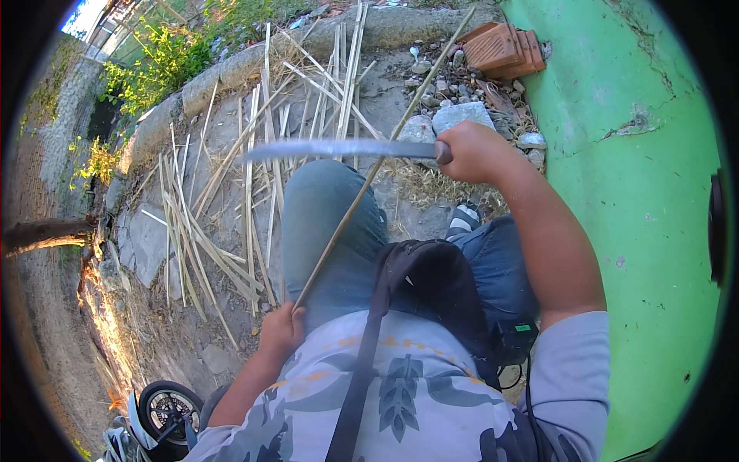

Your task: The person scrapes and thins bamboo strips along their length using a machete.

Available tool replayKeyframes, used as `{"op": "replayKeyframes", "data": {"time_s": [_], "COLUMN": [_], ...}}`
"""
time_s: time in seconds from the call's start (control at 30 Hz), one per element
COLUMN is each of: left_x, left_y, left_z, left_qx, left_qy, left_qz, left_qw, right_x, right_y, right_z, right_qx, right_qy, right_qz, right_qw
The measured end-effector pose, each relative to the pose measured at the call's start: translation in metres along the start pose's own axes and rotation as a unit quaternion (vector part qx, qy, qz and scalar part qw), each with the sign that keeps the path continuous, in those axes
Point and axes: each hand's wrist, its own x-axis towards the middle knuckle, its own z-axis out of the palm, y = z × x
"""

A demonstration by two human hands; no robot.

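My right hand point(469, 152) is closed round the handle of a machete point(339, 149), whose long blade points left above my knee and is slightly blurred at its tip. A long thin bamboo strip point(348, 219) slants from my lap up to the far right, and the blade crosses over it. Near my left hip, my left hand point(282, 329) grips the lower end of that strip. Whether blade and strip touch, I cannot tell.
Many split bamboo strips point(196, 239) lie scattered on the ground ahead and left. Stones point(462, 117) and an orange hollow brick point(504, 50) sit by the green wall point(639, 231). A motorcycle wheel point(169, 412) shows at lower left. A black bag point(439, 285) rests on my lap.
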Motion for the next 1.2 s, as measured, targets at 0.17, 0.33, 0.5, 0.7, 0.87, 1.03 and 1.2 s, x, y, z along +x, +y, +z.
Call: {"op": "replayKeyframes", "data": {"time_s": [0.17, 0.33, 0.5, 0.7, 0.87, 1.03, 1.2], "left_x": [0.008, 0.005, 0.008, 0.009, 0.010, 0.011, 0.005], "left_y": [0.012, 0.004, -0.001, -0.004, -0.005, -0.002, -0.005], "left_z": [-0.006, -0.002, 0.001, 0.000, 0.000, -0.001, -0.001], "left_qx": [0.007, 0.006, -0.013, -0.040, -0.046, -0.043, -0.025], "left_qy": [-0.001, -0.004, -0.010, -0.027, -0.016, -0.017, -0.017], "left_qz": [0.019, 0.003, 0.010, 0.007, 0.021, 0.024, 0.009], "left_qw": [1.000, 1.000, 1.000, 0.999, 0.999, 0.999, 1.000], "right_x": [0.005, 0.008, -0.009, -0.013, 0.000, 0.001, 0.000], "right_y": [0.047, 0.050, 0.031, 0.009, 0.015, 0.022, 0.012], "right_z": [-0.002, -0.006, -0.019, -0.017, -0.012, 0.002, -0.005], "right_qx": [0.047, 0.091, 0.115, 0.053, -0.083, -0.005, -0.051], "right_qy": [-0.005, 0.028, 0.060, 0.115, 0.096, 0.151, 0.066], "right_qz": [0.089, 0.091, 0.033, -0.050, -0.033, -0.011, -0.004], "right_qw": [0.995, 0.991, 0.991, 0.991, 0.991, 0.988, 0.997]}}
